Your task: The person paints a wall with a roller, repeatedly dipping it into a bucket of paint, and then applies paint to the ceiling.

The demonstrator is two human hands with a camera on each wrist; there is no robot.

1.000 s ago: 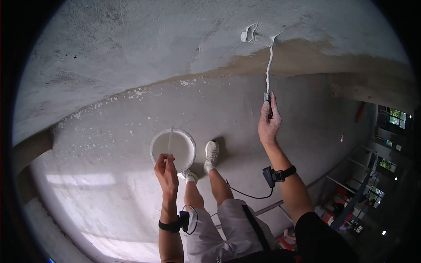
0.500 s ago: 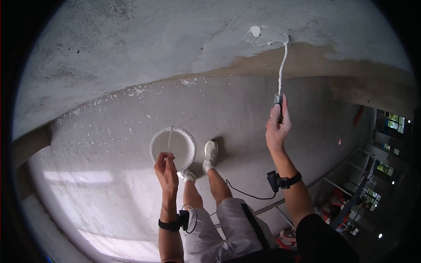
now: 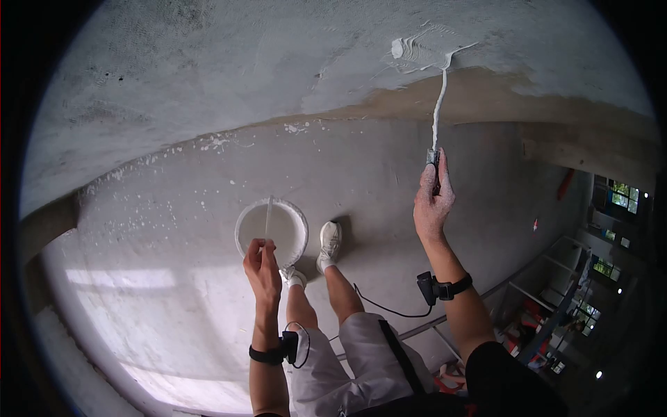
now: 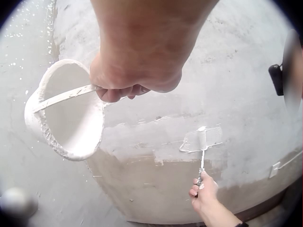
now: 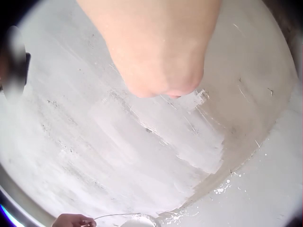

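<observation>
In the head view my left hand (image 3: 262, 271) grips the strap-like handle (image 3: 269, 215) of a white bucket (image 3: 304, 233), its rim and inside coated pale. The left wrist view shows fingers curled round that handle (image 4: 66, 98), the bucket hanging tilted. My right hand (image 3: 434, 205), dusted white, holds a tool by its short dark handle. A slim, white-crusted shaft (image 3: 438, 115) runs from it to the wall. At its far end lies a patch of wet white plaster (image 3: 424, 54) with ridges; the tool's head merges with it, and I cannot tell its kind.
The wall (image 3: 229, 76) is grey-white above a bare brown strip (image 3: 472, 90). White splatters (image 3: 219, 142) dot the grey floor near its foot. My shoe (image 3: 331, 240) stands beside the bucket. Metal railings (image 3: 511, 292) run at lower right.
My right hand moves right along the wall with the tool, then slightly back left. The plaster patch looks smoother midway, then ridged again. The left hand keeps hold of the bucket handle, nearly still.
</observation>
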